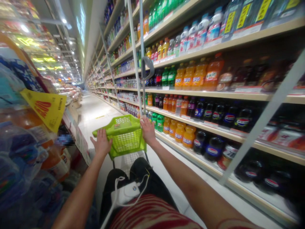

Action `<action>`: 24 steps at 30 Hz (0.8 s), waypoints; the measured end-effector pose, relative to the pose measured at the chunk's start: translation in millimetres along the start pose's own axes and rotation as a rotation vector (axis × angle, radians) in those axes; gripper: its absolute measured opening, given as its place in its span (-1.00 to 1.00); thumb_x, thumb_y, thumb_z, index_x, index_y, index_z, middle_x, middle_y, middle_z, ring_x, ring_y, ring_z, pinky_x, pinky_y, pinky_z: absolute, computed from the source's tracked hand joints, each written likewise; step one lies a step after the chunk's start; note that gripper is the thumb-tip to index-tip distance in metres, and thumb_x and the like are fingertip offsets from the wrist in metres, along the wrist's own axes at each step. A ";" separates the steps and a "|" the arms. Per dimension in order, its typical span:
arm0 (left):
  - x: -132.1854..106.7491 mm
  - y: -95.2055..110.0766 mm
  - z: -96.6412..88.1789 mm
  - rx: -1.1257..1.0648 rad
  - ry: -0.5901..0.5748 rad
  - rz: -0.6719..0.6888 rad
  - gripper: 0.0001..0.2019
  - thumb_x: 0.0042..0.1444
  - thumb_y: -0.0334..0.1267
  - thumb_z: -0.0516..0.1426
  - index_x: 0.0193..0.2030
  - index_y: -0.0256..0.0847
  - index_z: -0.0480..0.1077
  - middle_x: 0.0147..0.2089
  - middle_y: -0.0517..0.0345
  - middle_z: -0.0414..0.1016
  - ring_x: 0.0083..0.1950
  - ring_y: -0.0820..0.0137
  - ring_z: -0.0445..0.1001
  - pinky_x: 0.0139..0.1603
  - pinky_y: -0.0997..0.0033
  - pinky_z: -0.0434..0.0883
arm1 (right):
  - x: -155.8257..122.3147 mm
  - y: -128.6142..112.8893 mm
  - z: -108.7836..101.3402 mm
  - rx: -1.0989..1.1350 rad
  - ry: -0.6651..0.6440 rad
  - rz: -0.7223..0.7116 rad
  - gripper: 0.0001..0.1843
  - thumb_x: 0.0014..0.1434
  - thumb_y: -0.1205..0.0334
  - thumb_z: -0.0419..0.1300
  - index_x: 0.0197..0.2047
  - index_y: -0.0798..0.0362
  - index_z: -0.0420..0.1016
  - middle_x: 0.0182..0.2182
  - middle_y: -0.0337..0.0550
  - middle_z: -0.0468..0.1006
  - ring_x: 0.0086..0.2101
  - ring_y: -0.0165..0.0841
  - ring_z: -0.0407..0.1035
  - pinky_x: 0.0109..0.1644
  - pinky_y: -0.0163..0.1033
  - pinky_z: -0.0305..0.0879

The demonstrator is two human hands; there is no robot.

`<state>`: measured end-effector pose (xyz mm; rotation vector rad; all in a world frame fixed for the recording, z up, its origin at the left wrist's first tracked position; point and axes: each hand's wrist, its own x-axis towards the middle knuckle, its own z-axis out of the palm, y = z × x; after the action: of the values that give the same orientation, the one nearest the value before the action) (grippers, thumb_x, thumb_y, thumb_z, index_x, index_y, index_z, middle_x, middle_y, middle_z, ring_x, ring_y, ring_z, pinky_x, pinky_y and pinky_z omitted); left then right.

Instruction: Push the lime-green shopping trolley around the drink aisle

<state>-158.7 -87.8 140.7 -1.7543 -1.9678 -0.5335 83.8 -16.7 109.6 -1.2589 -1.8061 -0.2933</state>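
both hands on the green cart, bottles shelved alongside

on the lap, nearest of all, a white box [126,193] sits with a pale cable looping from it. just beyond, the person's left hand [102,141] lies over the left corner of the cart's near rim, fingers spread rather than wrapped. the right hand [148,129] is at the right corner, fingers bent over the edge; whether they close around it, i cannot tell. the small green cart [128,141] stands in front of the knees.

as for progress, both hands have contact with the cart and neither holds a bottle. what lies in the basket is unclear from here, so how much is done or left cannot be judged.

to the left, a yellow tag [47,108] hangs over plastic-wrapped bottles [16,171]. to the right, orange bottles [190,74] line the front edge of a middle shelf [212,93], with dark bottles [230,117] near the front edge of the shelf below. farther off, the pale aisle floor [105,103] narrows under ceiling lights [64,21].
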 end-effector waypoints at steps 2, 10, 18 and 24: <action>-1.1 -4.9 2.1 -0.014 0.011 -0.009 -0.40 0.10 -0.14 -0.07 0.28 -0.30 -0.03 0.33 -0.10 -0.03 0.35 0.19 -0.10 0.27 -0.18 -0.19 | 1.8 8.9 -3.7 -0.004 0.031 0.085 -0.45 0.05 0.52 -0.10 0.12 0.08 0.25 0.21 -0.03 0.13 0.23 -0.20 -0.12 0.21 0.15 -0.18; -0.7 -4.3 0.5 -0.028 0.002 -0.022 -0.45 0.14 -0.09 -0.11 0.24 -0.29 0.06 0.30 -0.10 0.05 0.33 0.18 -0.04 0.27 -0.20 -0.24 | 0.4 -28.7 13.2 0.115 -0.024 -0.093 -0.44 0.04 0.52 -0.11 0.13 0.11 0.25 0.19 -0.02 0.17 0.23 -0.24 -0.12 0.22 0.06 -0.12; 6.3 -15.1 -9.9 -0.064 -0.024 -0.066 -0.48 0.15 -0.04 -0.12 0.19 -0.24 0.15 0.26 -0.11 0.15 0.29 0.10 0.03 0.23 -0.28 -0.27 | -1.1 6.3 7.1 0.050 0.080 -0.003 -0.43 0.03 0.49 -0.10 0.13 0.11 0.23 0.21 0.04 0.12 0.22 -0.18 -0.11 0.17 0.15 -0.10; 0.7 -9.4 -4.1 -0.089 0.037 -0.062 -0.52 0.16 -0.07 -0.11 0.17 -0.22 0.18 0.22 -0.10 0.21 0.27 0.13 0.08 0.24 -0.27 -0.29 | -7.2 -19.2 11.5 0.085 0.030 -0.093 -0.43 0.04 0.50 -0.12 0.14 0.10 0.22 0.20 0.01 0.16 0.22 -0.22 -0.09 0.18 0.10 -0.07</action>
<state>-167.8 -90.7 144.5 -1.7278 -2.0069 -0.6791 62.1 -22.9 102.8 -1.1079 -1.8354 -0.2830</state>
